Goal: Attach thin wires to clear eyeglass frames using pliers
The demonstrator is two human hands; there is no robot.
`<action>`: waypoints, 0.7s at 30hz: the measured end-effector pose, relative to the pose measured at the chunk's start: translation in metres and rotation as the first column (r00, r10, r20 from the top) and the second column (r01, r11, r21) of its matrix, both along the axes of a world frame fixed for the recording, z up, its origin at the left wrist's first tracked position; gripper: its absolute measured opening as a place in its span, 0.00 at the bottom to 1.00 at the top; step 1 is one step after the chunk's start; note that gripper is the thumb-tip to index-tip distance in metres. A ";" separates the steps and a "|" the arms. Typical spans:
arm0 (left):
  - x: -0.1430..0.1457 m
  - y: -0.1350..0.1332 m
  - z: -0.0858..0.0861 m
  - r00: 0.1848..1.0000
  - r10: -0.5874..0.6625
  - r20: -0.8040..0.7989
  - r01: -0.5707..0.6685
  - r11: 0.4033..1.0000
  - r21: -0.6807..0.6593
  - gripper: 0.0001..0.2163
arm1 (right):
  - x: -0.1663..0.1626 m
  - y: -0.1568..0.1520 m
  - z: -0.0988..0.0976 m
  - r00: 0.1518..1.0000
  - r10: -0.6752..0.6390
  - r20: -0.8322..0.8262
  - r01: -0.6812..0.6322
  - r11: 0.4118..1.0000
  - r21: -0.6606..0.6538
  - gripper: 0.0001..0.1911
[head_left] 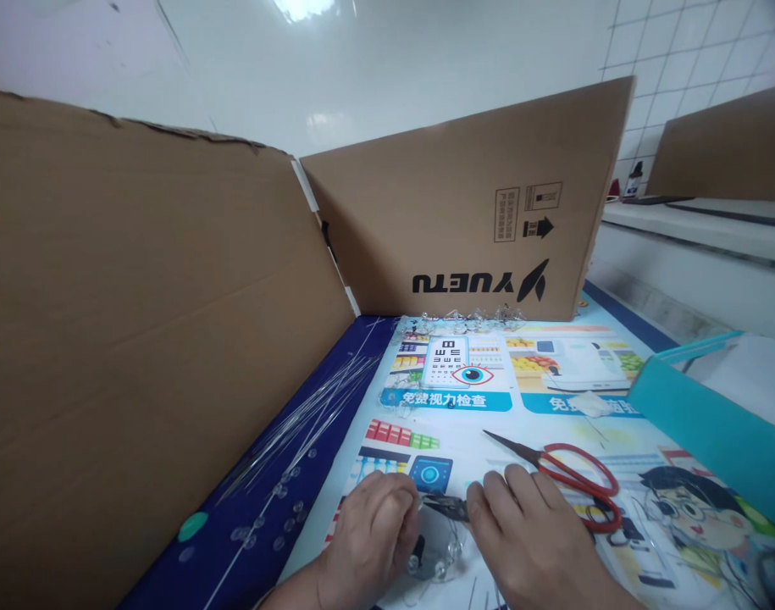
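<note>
My right hand [530, 538] is wrapped round a pair of pliers [449, 507], whose dark jaws point left. The jaw tips reach the fingertips of my left hand [375, 529], which is closed in a pinch. A string of clear beads [451, 551] hangs in a loop below the pliers, between the hands, and seems to run up to the left fingers. The pinched end itself is hidden by those fingers. Just beyond my right hand lie scissors [578, 479] with red handles, blades pointing left.
Thin clear strands [304, 415] and loose clear beads [282, 491] lie at the left, near a green disc [193, 527]. Cardboard panels [469, 229] wall the left and back. More beaded pieces [473, 322] line the back panel's foot. A teal box [711, 432] stands right.
</note>
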State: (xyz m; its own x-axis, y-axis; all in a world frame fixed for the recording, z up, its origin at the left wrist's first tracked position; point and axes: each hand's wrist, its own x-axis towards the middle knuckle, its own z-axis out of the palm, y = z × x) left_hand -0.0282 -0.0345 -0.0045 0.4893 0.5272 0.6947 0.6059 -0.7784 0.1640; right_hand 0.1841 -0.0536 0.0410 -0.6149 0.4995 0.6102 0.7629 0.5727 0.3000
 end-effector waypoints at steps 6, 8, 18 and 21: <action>0.002 0.001 -0.004 0.993 0.069 0.094 -0.062 0.995 -0.074 0.07 | -0.005 0.002 -0.007 1.000 -0.024 0.001 0.024 0.999 -0.029 0.11; 0.003 0.001 -0.004 0.985 0.098 0.141 -0.083 0.991 -0.107 0.07 | -0.006 0.005 -0.011 0.999 -0.050 -0.007 0.049 0.997 -0.062 0.11; 0.000 0.005 -0.006 0.973 0.146 0.180 -0.125 0.984 -0.125 0.06 | -0.016 0.009 -0.016 0.979 -0.164 -0.122 0.137 0.969 -0.205 0.12; -0.001 0.006 -0.007 0.971 0.155 0.184 -0.138 0.985 -0.106 0.06 | -0.020 0.009 -0.018 0.979 -0.171 -0.106 0.153 0.975 -0.164 0.13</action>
